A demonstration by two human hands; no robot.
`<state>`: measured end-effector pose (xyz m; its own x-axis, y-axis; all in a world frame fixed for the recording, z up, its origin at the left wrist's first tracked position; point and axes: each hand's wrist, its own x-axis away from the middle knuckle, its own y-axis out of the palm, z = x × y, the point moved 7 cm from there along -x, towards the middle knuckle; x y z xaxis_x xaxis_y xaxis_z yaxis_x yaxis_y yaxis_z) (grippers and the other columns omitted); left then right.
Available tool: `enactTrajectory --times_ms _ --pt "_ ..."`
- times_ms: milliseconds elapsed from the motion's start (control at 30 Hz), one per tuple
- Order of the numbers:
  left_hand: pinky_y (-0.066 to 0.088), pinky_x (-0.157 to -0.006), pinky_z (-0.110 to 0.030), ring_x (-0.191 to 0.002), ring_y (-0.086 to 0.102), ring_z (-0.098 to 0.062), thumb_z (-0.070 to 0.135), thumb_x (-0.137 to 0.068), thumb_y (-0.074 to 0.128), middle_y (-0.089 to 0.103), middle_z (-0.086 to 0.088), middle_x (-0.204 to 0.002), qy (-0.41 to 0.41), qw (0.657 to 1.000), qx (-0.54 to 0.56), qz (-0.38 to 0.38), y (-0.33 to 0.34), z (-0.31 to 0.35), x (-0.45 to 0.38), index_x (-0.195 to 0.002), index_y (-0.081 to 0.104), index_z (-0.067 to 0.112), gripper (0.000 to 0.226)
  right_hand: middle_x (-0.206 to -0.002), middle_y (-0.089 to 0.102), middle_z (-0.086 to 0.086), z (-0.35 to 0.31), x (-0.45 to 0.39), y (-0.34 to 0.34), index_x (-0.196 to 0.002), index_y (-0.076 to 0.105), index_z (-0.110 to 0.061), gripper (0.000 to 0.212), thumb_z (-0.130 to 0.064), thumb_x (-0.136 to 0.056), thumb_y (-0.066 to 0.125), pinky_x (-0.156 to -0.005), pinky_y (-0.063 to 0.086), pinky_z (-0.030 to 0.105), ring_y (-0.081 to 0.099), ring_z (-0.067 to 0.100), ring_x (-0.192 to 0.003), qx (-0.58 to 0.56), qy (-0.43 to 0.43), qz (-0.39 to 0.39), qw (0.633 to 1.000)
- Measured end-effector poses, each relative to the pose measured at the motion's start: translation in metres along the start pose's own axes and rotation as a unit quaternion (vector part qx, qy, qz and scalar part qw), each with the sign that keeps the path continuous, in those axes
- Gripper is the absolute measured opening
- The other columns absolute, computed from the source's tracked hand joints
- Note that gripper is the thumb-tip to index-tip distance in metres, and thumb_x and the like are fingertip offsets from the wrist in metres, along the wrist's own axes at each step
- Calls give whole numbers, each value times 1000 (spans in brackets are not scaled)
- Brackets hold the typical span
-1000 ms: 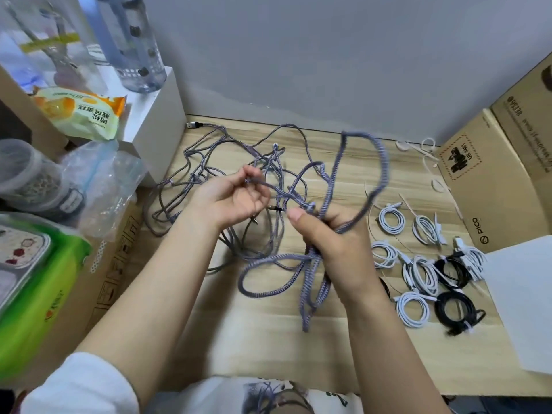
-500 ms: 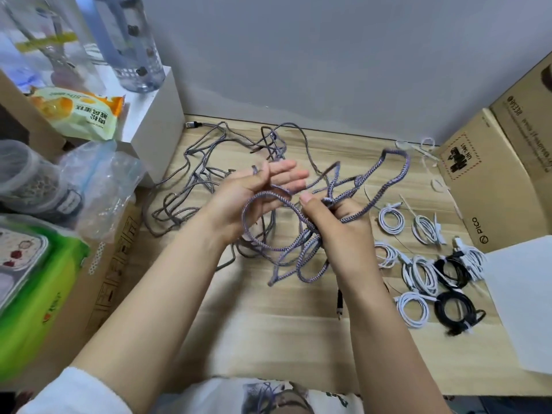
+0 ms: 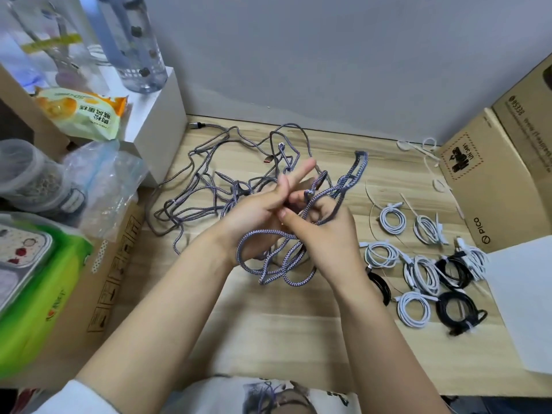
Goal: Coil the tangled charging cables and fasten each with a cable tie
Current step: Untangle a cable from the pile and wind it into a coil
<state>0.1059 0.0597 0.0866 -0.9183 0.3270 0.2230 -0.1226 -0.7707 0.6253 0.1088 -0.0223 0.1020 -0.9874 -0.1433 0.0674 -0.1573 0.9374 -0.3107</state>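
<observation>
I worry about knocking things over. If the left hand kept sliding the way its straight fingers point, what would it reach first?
The left hand points up and right across the table. Its fingertips would first meet the raised loop of braided cable, probably; depth is unclear. Beyond that lies bare tabletop.

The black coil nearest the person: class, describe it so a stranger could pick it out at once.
Start at the PICO cardboard box on the right of the wooden table. Finished coils lie before it. Take the black coil nearest the person: darker than the white coil beside it.
</observation>
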Motion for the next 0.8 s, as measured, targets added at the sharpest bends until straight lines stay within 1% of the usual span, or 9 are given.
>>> enactTrajectory --times_ms 67,200,267,333,467,567,667,733,800 --pt "47 -66 -15 -66 55 -5 33 -95 33 51 3 -81 1 1000 -5 -21 2 -2 3 -125 50 30 35 -41 39 -12 2 -3 -1 -61 57 -25 25 -48 -62 65 -54 28 32 30 9 -47 62 0 -12 998" --pt "45 -81 -27 -94 58 -18 32 -81 50 65 -5 -98 -27 998 -53 -8 -7 -4 -2 -100 74 22 31 -55 55 -5 0 -3 -1 -66 64 -21 26 -44 -79 64 -61 43 38 52 28 -64 135 -4 -18 991" --pt "48 -71 -25 -79 61 -9 30 -78 49 70 3 -81 -56 997 18 48 -17 -2 -10 -74 76 19 29 -62 63 2 -2 -2 -2 -70 66 -11 33 -41 -85 63 -67 47 39 58 29 -69 130 -12 -6 991" --pt "49 -59 -19 -59 59 -5 26 -79 47 64 8 -62 -81 986 104 104 -31 -2 -16 -55 68 18 33 -48 51 1 -8 2 -4 -57 57 -7 43 -40 -83 63 -58 39 36 46 20 -53 98 -23 2 995" --pt "41 -66 -20 -40 52 -6 29 -98 30 50 9 -47 -83 949 233 195 -72 3 -25 -52 51 19 52 -40 36 -9 -32 15 -11 -45 48 -19 41 -30 -81 64 -52 30 27 34 3 -45 5 -60 -10 998" --pt "34 -66 -23 -43 49 -6 29 -101 29 49 8 -44 -77 923 249 282 -114 5 -24 -58 44 22 46 -47 38 0 -57 31 -19 -56 50 -9 33 -29 -79 63 -51 35 30 39 7 -52 -61 -137 -32 988" --pt "36 -60 -21 -39 49 -7 26 -102 29 50 7 -42 -66 901 245 352 -150 0 -18 -58 45 22 47 -51 31 -10 -69 40 -30 -52 37 -9 38 -26 -77 60 -48 27 22 29 7 -49 -171 -162 -56 970" --pt "41 -57 -20 -38 53 -7 27 -102 32 53 7 -43 -48 905 243 345 -154 2 -17 -55 52 21 51 -50 28 -10 -69 35 -35 -50 31 -15 43 -27 -75 64 -47 25 21 26 8 -47 -189 -137 -35 972" --pt "47 -55 -15 -44 58 -4 30 -102 32 59 8 -49 -24 929 238 281 -138 8 -19 -49 61 17 62 -48 34 -3 -54 23 -36 -44 39 -9 46 -29 -74 69 -47 28 21 31 10 -47 -167 -81 16 982"
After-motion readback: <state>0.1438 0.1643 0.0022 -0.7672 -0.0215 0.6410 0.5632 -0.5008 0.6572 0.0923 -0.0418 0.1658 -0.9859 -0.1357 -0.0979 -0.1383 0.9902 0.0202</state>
